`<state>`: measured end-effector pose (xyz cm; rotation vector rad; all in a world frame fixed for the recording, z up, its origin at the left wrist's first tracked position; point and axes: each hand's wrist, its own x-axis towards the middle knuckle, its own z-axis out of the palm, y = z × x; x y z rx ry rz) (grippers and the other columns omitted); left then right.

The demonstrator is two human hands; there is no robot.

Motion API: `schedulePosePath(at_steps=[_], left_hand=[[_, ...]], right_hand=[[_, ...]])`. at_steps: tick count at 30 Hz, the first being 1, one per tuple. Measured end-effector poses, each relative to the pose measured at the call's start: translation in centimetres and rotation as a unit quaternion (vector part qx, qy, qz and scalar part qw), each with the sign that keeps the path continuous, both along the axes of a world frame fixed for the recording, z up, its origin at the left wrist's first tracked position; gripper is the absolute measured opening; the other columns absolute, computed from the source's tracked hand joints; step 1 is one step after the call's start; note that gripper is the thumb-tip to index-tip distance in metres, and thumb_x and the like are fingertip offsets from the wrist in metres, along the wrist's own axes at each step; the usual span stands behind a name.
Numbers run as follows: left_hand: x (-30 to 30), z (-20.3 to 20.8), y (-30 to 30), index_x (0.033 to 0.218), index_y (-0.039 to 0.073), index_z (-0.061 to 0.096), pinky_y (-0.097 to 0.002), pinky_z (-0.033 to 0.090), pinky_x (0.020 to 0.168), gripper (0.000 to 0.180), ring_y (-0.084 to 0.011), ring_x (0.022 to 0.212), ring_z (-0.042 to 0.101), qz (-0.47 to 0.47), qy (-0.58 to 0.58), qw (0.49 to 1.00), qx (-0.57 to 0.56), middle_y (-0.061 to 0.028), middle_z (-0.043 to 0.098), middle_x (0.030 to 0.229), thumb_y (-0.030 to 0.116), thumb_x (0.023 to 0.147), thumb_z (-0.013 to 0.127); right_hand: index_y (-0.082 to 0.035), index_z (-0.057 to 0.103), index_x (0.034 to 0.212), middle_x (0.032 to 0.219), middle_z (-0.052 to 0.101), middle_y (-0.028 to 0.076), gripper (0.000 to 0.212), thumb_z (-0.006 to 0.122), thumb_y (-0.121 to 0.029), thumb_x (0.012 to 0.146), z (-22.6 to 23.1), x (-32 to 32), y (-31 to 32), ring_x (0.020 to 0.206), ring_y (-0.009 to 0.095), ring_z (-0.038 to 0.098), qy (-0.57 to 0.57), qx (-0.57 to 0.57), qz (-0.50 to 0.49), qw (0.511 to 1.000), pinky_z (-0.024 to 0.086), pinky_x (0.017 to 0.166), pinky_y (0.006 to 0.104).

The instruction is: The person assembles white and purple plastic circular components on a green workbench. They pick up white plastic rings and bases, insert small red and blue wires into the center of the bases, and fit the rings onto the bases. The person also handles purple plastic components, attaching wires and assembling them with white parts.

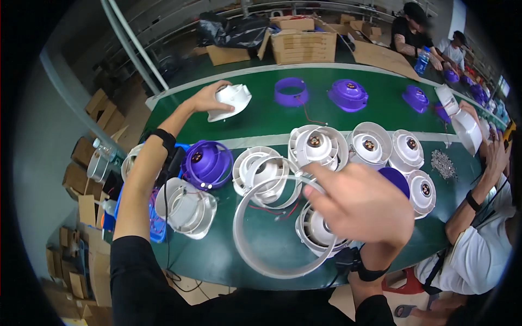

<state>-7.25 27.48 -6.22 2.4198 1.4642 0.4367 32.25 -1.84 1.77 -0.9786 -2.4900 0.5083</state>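
My left hand (pixel 208 100) reaches over the green belt, its fingers closed around a white plastic housing (pixel 237 98) that is tilted on its side. Close to me, my right hand (pixel 367 204) pinches the rim of a large, thin, pale plastic ring (pixel 237 231) between thumb and fingers. Below the ring, a smaller white ring-shaped housing (pixel 296 191) with red wires sits on the table. Part of a white fan housing (pixel 314 231) shows beneath my right fingers. Farther left are a purple fan housing (pixel 206 163) and a white housing with a square base (pixel 187 209).
Several white fan housings (pixel 370 145) cluster right of centre, beside a pile of screws (pixel 443 164). A purple ring (pixel 291 92) and purple housings (pixel 348 95) sit on the belt (pixel 261 117). At right, a co-worker's hands (pixel 495 155) hold a white part. Cardboard boxes (pixel 304 46) stand behind.
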Motion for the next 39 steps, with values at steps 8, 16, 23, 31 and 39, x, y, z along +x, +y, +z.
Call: schedulePosePath(at_steps=[8,16,23,31,39], left_hand=[[-4.3,-5.2,3.8,0.146,0.007,0.041,-0.0436,0.044,0.108,0.113,-0.0403,0.126,0.054,0.116,0.114,0.986,-0.041,-0.0249,0.054,0.137,0.051,0.054,0.089],[-2.9,-0.7,3.6,0.147,0.005,0.039,-0.0445,0.042,0.108,0.078,-0.0398,0.127,0.052,0.031,0.224,0.974,0.005,-0.0273,0.053,0.137,0.040,0.085,0.069],[9.1,10.8,-19.5,0.153,0.005,0.031,-0.0336,0.056,0.073,0.070,-0.0238,0.092,0.071,-0.322,-0.097,0.904,-0.264,-0.0221,0.064,0.122,0.045,0.100,0.054],[8.2,12.9,-29.3,0.141,0.003,0.043,-0.0393,0.049,0.047,0.062,-0.0314,0.053,0.064,-0.210,0.164,0.960,-0.089,-0.0148,0.063,0.066,0.003,0.082,0.060],[-6.9,14.8,-15.8,0.140,-0.005,0.038,-0.0346,0.064,0.078,0.051,-0.0311,0.092,0.072,0.220,-0.106,0.962,-0.126,-0.0211,0.060,0.124,0.007,0.092,0.047]], right_hand=[[0.005,0.061,0.087,0.055,0.059,0.022,0.023,0.057,-0.017,0.090,0.4,-2.0,0.2,0.054,0.041,0.063,-0.033,-0.074,0.001,0.997,0.053,0.054,0.0468],[0.002,0.062,0.090,0.057,0.060,0.021,0.022,0.060,-0.020,0.089,0.0,-1.7,0.2,0.056,0.040,0.064,-0.016,-0.014,-0.082,0.996,0.052,0.054,0.0472],[0.003,0.062,0.086,0.057,0.058,0.022,0.022,0.062,-0.018,0.086,-0.5,-4.5,0.7,0.056,0.042,0.062,0.017,0.028,-0.122,0.992,0.049,0.054,0.0490],[0.004,0.061,0.100,0.059,0.059,0.023,0.032,0.060,-0.027,0.093,-0.3,-7.9,-1.6,0.059,0.043,0.063,0.046,-0.011,0.030,0.998,0.051,0.058,0.0497],[-0.002,0.062,0.116,0.057,0.059,0.021,0.033,0.063,-0.024,0.092,-0.1,-4.7,-0.8,0.057,0.041,0.062,0.028,-0.008,0.045,0.999,0.048,0.054,0.0467]])
